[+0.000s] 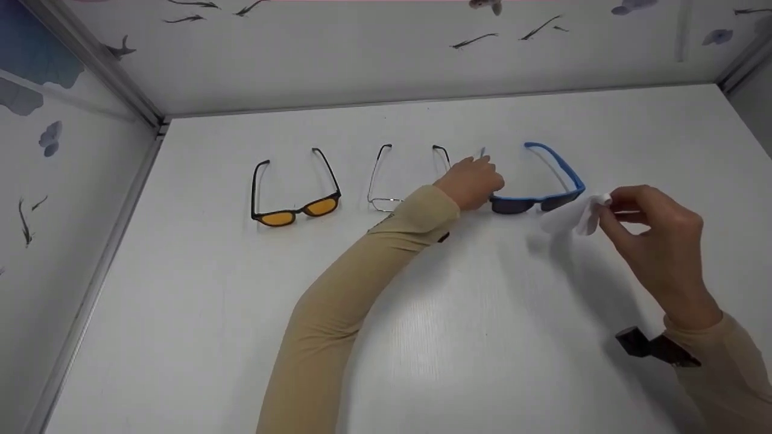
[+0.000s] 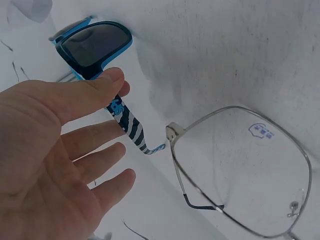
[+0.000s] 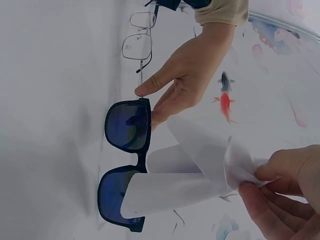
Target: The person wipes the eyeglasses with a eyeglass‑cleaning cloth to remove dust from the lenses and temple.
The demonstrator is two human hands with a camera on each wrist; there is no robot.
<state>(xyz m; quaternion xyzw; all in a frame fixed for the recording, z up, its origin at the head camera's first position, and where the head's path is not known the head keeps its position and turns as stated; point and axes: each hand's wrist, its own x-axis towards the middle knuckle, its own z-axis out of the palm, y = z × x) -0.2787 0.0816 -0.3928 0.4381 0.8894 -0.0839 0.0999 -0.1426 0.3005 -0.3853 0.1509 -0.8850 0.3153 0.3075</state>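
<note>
Blue-framed sunglasses [image 1: 512, 205] with dark lenses lie on the table, temples unfolded toward the back wall. My left hand [image 1: 471, 182] pinches them by the left hinge end between thumb and index finger; the other fingers spread loosely in the left wrist view. In that view a zebra-striped temple [image 2: 132, 125] runs past the fingertips. My right hand [image 1: 657, 241] pinches a white cloth [image 1: 582, 214] at one corner, and the cloth hangs beside the right lens. From the right wrist view, the cloth [image 3: 175, 190] overlaps part of one lens [image 3: 117, 192].
Metal-framed clear glasses [image 1: 381, 202] stand left of the sunglasses, partly hidden by my left forearm. Farther left are black-framed glasses with orange lenses [image 1: 295, 214]. Printed panels [image 1: 362, 54] enclose the white table [image 1: 181, 301] at the back and sides.
</note>
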